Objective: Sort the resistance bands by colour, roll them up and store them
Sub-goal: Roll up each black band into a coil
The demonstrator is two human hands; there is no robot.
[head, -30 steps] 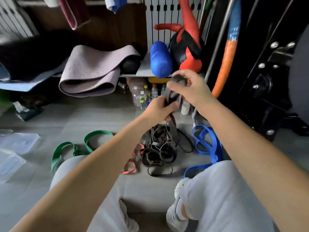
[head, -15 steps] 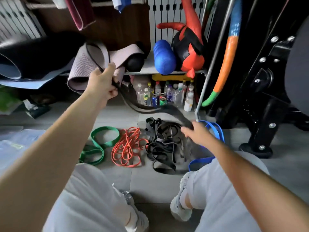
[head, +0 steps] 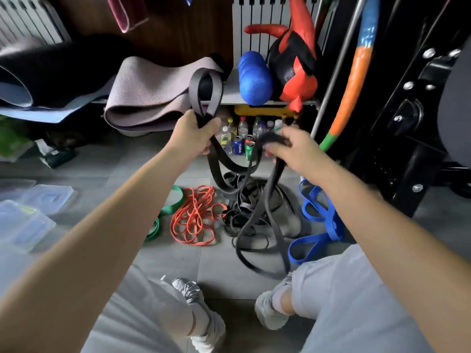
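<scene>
A long black resistance band (head: 216, 159) hangs between my two hands above the floor. My left hand (head: 192, 135) grips it so that a loop stands up above the fist. My right hand (head: 293, 149) holds another part of the same band, and its loose loop trails down to the floor. Below lie a pile of black bands (head: 254, 212), orange bands (head: 196, 217), a green band (head: 168, 205) partly hidden by my left arm, and blue bands (head: 318, 220).
Clear plastic boxes (head: 33, 215) lie on the floor at the left. A low shelf holds rolled mats (head: 142, 98), a blue foam roller (head: 254, 77) and a red-black bag (head: 295, 64), with bottles and cans (head: 242, 141) beneath. A black machine frame (head: 407, 110) stands right. My knees and shoes are near.
My left hand came down from the mat toward the middle, and my right hand rose from near the floor. The hands are now close together, with the band doubled into hanging loops.
</scene>
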